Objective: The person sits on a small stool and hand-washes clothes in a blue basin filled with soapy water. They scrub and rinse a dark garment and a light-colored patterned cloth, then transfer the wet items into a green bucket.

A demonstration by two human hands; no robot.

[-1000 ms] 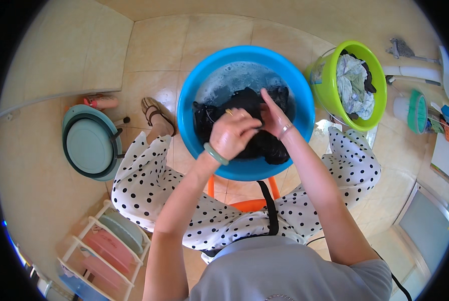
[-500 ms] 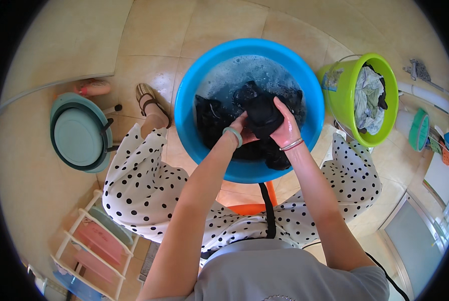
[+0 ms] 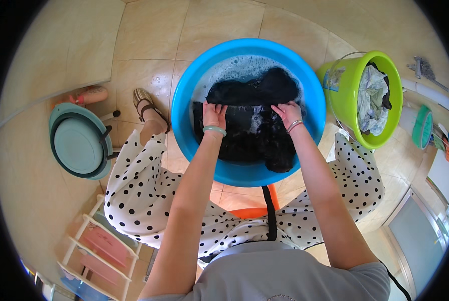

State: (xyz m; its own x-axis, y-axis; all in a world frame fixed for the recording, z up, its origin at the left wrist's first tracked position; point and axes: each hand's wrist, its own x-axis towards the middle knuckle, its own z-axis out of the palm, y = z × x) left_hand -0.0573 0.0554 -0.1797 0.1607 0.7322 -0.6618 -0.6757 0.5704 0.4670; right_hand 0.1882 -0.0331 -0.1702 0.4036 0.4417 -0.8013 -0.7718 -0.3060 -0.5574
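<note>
A blue basin (image 3: 313, 120) in front of me holds foamy water (image 3: 234, 66) and soaked black clothes (image 3: 239, 145). Over the water a black garment (image 3: 252, 92) is stretched sideways between my two hands. At its near left edge, my left hand (image 3: 215, 116), with a pale green bangle on the wrist, is closed on the fabric. My right hand (image 3: 287, 113) grips the same edge farther right, thumb and fingers pressed together. The garment's exact kind cannot be made out. Its lower part merges with the other dark cloth in the water.
Right of the basin, a lime-green bucket (image 3: 346, 95) holds light and dark clothes (image 3: 372, 100). Collapsible teal basins (image 3: 79, 145) stand against the left wall, with a pink bottle (image 3: 94, 95) beyond. A white rack (image 3: 84, 246) is at lower left. Something orange (image 3: 249, 212) shows between my legs.
My hands have moved apart from around a bunched black bundle. The black garment is now spread wide between them, lying farther across the basin.
</note>
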